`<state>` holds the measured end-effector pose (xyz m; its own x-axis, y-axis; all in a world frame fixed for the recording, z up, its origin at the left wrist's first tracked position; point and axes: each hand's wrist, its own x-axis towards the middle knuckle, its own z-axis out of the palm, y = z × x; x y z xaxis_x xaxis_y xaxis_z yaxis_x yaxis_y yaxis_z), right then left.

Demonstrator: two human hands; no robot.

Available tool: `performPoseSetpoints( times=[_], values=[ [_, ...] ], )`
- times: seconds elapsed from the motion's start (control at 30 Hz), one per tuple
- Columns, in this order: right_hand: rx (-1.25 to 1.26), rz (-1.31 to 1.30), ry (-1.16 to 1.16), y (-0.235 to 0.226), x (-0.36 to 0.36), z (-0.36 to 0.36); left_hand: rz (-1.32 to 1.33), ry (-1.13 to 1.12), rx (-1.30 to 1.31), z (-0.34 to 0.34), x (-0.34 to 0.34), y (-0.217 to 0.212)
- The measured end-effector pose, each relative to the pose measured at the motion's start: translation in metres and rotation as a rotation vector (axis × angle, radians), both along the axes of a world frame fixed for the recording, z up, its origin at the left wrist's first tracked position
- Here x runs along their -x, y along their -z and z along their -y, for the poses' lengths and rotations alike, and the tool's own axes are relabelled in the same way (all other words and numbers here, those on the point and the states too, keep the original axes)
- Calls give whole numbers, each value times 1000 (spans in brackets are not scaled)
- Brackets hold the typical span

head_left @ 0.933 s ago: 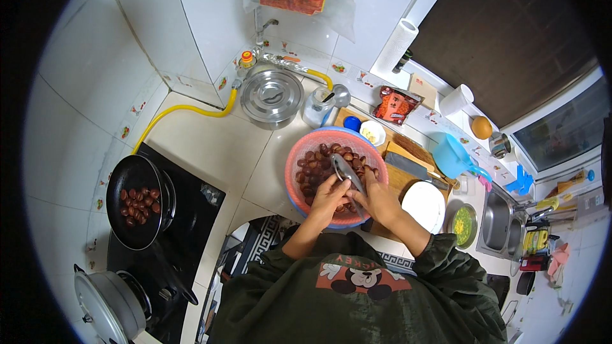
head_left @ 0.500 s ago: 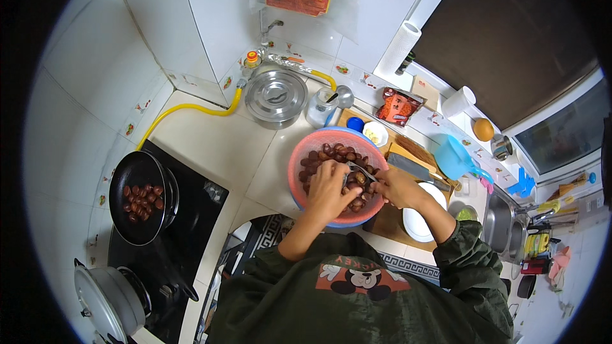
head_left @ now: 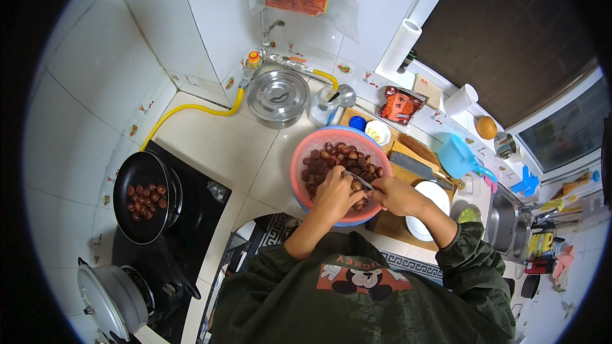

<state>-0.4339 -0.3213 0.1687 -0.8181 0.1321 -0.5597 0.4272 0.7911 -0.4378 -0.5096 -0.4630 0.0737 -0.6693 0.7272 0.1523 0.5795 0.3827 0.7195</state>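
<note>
A pink mesh basket [head_left: 299,181] holds many brown chestnuts [head_left: 341,155] and sits inside a blue basin. Over its near side, my left hand [head_left: 335,196] is closed, its fingertips pinching a chestnut [head_left: 356,185]. My right hand [head_left: 396,195] comes in from the right, closed around the handle end of a slim metal blade [head_left: 359,179]. The blade slants up and left, against the chestnut at my left fingers. Whether it is one blade or a pair of scissors is hard to make out.
At left, a black frying pan [head_left: 136,229] with several chestnuts stands on the black stove [head_left: 194,216], near a silver pot [head_left: 108,299]. A lidded steel pot [head_left: 278,99] stands behind. To the right lie a cleaver [head_left: 411,164], white plates [head_left: 417,229] and a sink [head_left: 503,216].
My hands stay together over the basket, and the metal blade now lies flatter across the chestnut. The whole view has shifted slightly.
</note>
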Motion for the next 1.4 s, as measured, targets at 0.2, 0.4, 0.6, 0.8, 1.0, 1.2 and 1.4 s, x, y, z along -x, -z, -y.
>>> performPoseSetpoints(
  times=[0.2,0.4,0.6,0.8,1.0,1.2,1.4],
  values=[
    [29,1,-34,-7,1,0,-3,40,-46,0,3,6],
    [10,-70,-29,-7,0,-11,188,48,-149,3,13,0],
    [37,-103,61,-20,8,-24,23,20,-540,34,32,-29],
    [30,-125,130,-41,-2,-31,252,-563,-651,152,90,-28],
    [46,-151,157,-36,1,-37,-179,-1200,-297,318,168,-5],
    [1,-340,51,-27,8,-49,0,-1307,576,353,216,11],
    [-19,-247,192,-44,5,-49,13,-1365,834,314,214,-11]
  ],
)
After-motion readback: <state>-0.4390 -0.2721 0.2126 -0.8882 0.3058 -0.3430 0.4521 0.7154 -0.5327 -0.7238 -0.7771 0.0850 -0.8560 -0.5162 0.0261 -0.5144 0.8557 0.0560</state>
